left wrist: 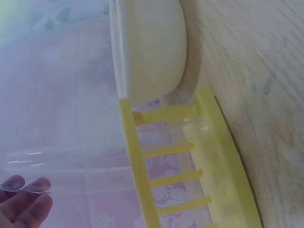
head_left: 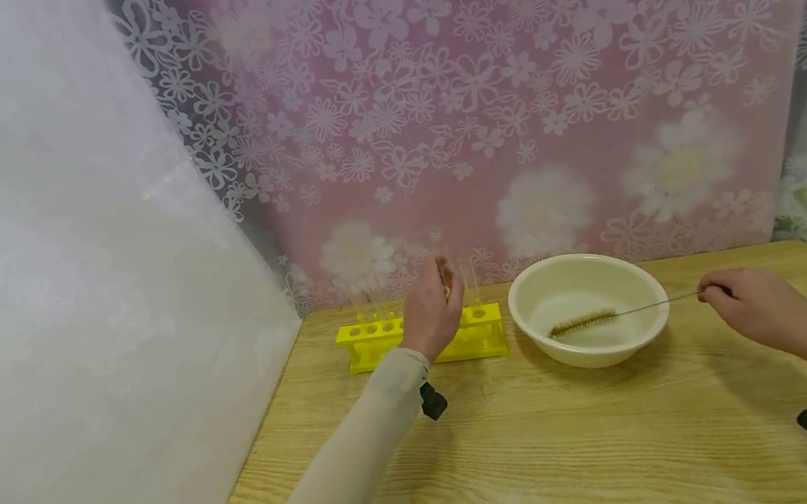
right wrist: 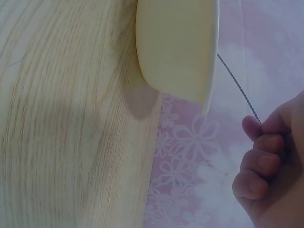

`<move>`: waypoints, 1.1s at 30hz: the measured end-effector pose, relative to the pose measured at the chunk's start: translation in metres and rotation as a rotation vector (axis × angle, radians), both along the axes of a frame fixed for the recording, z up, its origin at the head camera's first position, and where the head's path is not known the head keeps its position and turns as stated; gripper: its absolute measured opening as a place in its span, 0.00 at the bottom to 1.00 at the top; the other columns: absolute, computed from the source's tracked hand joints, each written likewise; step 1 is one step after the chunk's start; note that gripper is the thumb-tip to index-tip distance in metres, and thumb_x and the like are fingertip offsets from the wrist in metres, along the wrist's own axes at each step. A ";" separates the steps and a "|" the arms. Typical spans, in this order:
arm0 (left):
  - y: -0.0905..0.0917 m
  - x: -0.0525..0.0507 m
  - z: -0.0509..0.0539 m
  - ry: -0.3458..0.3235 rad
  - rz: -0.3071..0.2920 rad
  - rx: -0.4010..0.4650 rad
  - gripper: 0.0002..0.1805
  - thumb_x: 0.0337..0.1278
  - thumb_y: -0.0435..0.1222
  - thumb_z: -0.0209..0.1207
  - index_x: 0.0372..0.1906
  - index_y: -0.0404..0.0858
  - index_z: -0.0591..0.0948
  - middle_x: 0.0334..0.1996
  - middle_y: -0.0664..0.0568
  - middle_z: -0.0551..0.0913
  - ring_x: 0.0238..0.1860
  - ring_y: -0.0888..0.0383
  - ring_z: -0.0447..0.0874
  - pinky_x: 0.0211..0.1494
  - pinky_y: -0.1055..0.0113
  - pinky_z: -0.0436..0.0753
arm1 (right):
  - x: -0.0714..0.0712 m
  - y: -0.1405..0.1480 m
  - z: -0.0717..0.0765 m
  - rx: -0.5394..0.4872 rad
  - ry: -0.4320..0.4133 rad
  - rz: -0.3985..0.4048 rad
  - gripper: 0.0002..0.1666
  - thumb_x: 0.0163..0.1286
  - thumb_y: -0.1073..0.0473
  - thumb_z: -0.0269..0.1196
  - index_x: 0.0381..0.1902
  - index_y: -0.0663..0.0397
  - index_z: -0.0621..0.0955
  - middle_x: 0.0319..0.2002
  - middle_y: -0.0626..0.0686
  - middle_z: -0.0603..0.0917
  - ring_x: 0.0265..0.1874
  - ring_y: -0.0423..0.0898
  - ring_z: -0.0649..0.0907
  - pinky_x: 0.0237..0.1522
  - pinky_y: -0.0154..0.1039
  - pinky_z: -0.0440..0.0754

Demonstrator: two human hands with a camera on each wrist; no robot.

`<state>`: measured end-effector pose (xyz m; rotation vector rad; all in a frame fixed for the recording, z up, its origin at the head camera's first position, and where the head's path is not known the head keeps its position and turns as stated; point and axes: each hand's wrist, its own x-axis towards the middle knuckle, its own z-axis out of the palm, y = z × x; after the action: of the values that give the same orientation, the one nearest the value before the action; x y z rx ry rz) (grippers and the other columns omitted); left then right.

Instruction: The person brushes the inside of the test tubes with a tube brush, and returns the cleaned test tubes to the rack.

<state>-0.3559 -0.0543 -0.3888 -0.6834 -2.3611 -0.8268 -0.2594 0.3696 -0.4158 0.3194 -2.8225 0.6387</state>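
My left hand is over the yellow test tube rack, its fingers around a clear test tube. In the left wrist view, the fingertips lie against this see-through tube, which is faint there. Its lower end is hard to make out near the rack's top bar. My right hand pinches the twisted wire handle of a test tube brush. The brush's brown bristles lie inside the cream basin, while the wire crosses the basin's right rim.
More clear test tubes stand upright in the rack, several at its left end. The basin is just right of the rack on the wooden table. A pink flowered curtain hangs behind, and a white sheet borders the left side.
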 end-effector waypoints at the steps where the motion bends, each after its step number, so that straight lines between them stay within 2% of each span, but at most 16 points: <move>1: 0.000 0.001 0.002 0.007 -0.002 0.000 0.18 0.80 0.46 0.44 0.59 0.37 0.70 0.36 0.53 0.80 0.22 0.63 0.73 0.24 0.70 0.74 | 0.001 0.000 0.000 -0.009 -0.004 -0.002 0.22 0.82 0.58 0.46 0.51 0.69 0.81 0.44 0.67 0.85 0.19 0.39 0.69 0.23 0.38 0.66; 5: 0.002 0.007 0.008 0.046 -0.004 -0.008 0.17 0.80 0.45 0.44 0.60 0.38 0.70 0.37 0.53 0.80 0.21 0.64 0.73 0.23 0.72 0.73 | 0.001 0.000 -0.001 -0.032 -0.005 0.001 0.23 0.82 0.58 0.44 0.53 0.71 0.80 0.47 0.71 0.84 0.18 0.39 0.68 0.23 0.37 0.65; 9: 0.006 0.012 0.012 0.143 -0.019 -0.043 0.17 0.78 0.44 0.47 0.59 0.38 0.71 0.36 0.54 0.82 0.20 0.65 0.73 0.22 0.74 0.71 | 0.002 0.000 0.000 -0.042 0.004 -0.003 0.24 0.82 0.58 0.44 0.54 0.72 0.79 0.48 0.71 0.84 0.18 0.39 0.67 0.23 0.37 0.64; 11: 0.008 0.015 0.012 0.190 -0.039 -0.072 0.16 0.77 0.43 0.49 0.58 0.38 0.71 0.34 0.54 0.82 0.17 0.65 0.70 0.21 0.75 0.69 | 0.003 0.001 0.002 -0.048 0.014 -0.008 0.23 0.82 0.58 0.44 0.54 0.72 0.79 0.48 0.72 0.84 0.17 0.39 0.67 0.23 0.37 0.64; 14: 0.011 0.021 0.011 0.205 -0.087 -0.125 0.15 0.75 0.41 0.50 0.58 0.38 0.71 0.32 0.54 0.82 0.15 0.66 0.66 0.20 0.75 0.66 | 0.004 0.001 0.005 -0.049 0.022 -0.020 0.23 0.82 0.58 0.44 0.54 0.73 0.79 0.48 0.72 0.83 0.20 0.39 0.70 0.24 0.38 0.65; 18: 0.017 0.028 0.005 0.109 -0.175 -0.184 0.17 0.74 0.37 0.49 0.62 0.38 0.71 0.31 0.55 0.80 0.13 0.66 0.62 0.20 0.76 0.65 | 0.005 0.000 0.010 -0.045 0.043 -0.056 0.24 0.82 0.58 0.44 0.55 0.74 0.78 0.48 0.73 0.83 0.21 0.41 0.71 0.25 0.39 0.66; 21: 0.025 0.030 -0.002 0.029 -0.207 -0.230 0.19 0.74 0.36 0.48 0.64 0.39 0.70 0.28 0.57 0.77 0.13 0.65 0.62 0.20 0.75 0.66 | 0.007 0.001 0.012 -0.049 0.068 -0.078 0.24 0.82 0.58 0.44 0.55 0.75 0.78 0.47 0.74 0.83 0.19 0.40 0.69 0.25 0.39 0.65; 24: 0.033 0.029 -0.010 -0.041 -0.197 -0.291 0.19 0.75 0.38 0.47 0.65 0.40 0.70 0.29 0.57 0.75 0.13 0.65 0.64 0.18 0.75 0.66 | 0.009 0.004 0.013 -0.061 0.093 -0.090 0.24 0.82 0.57 0.43 0.55 0.74 0.78 0.47 0.74 0.83 0.18 0.39 0.68 0.23 0.38 0.64; 26: 0.039 0.028 -0.016 -0.087 -0.180 -0.342 0.19 0.75 0.39 0.46 0.65 0.40 0.70 0.34 0.55 0.78 0.13 0.65 0.64 0.16 0.74 0.64 | 0.010 0.006 0.014 -0.066 0.103 -0.106 0.25 0.82 0.57 0.43 0.55 0.74 0.78 0.47 0.74 0.82 0.19 0.38 0.69 0.23 0.38 0.64; 30: 0.047 0.023 -0.029 -0.146 -0.138 -0.423 0.18 0.75 0.39 0.45 0.63 0.40 0.72 0.42 0.51 0.82 0.14 0.64 0.67 0.15 0.73 0.65 | 0.013 0.009 0.016 -0.085 0.116 -0.124 0.25 0.82 0.57 0.43 0.56 0.74 0.77 0.48 0.74 0.82 0.20 0.37 0.71 0.23 0.38 0.64; 33: 0.052 0.020 -0.036 -0.177 -0.115 -0.459 0.17 0.75 0.39 0.46 0.61 0.41 0.73 0.41 0.52 0.81 0.17 0.63 0.70 0.18 0.72 0.68 | 0.015 0.011 0.018 -0.097 0.133 -0.132 0.26 0.83 0.56 0.42 0.57 0.75 0.76 0.49 0.75 0.82 0.16 0.39 0.66 0.21 0.38 0.62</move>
<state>-0.3364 -0.0023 -0.4250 -0.9705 -2.7258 -0.3984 -0.2445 0.3801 -0.3979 0.1502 -2.6492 0.6954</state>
